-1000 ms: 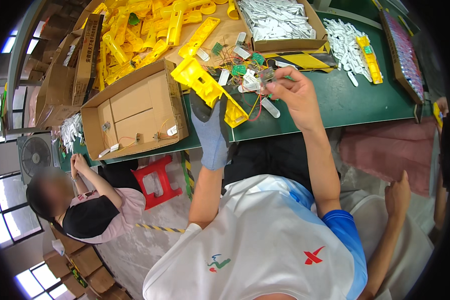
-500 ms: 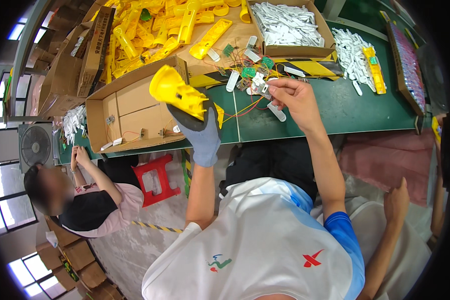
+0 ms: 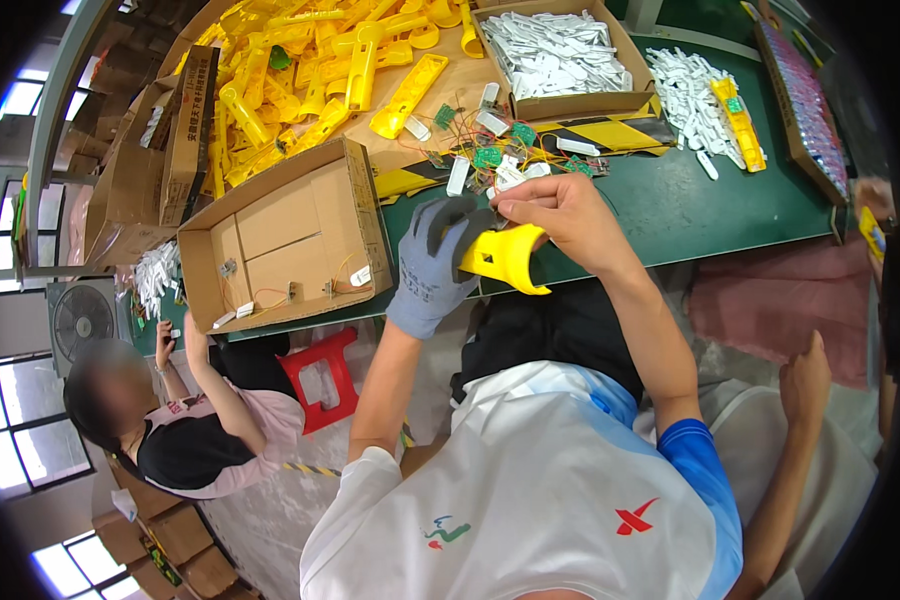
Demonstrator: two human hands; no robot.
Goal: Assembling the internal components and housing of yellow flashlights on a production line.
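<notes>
- Left hand (image 3: 432, 272), in a grey glove, fingers clenched around the yellow plastic housing (image 3: 507, 258), just below frame centre
- Right hand (image 3: 560, 215), bare, at 1 o'clock of the housing, fingertips pinched on its upper edge
- Open cardboard box (image 3: 280, 240) at 9 o'clock
- Small circuit boards (image 3: 490, 155) at 12 o'clock on the green table (image 3: 690, 210)
- Yellow parts pile (image 3: 300, 70) at 11 o'clock, farthest

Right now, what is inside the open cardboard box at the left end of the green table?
The open cardboard box holds only a few small parts with thin wires on its floor and a small white piece. Its near wall hides the front strip of the floor.
</notes>
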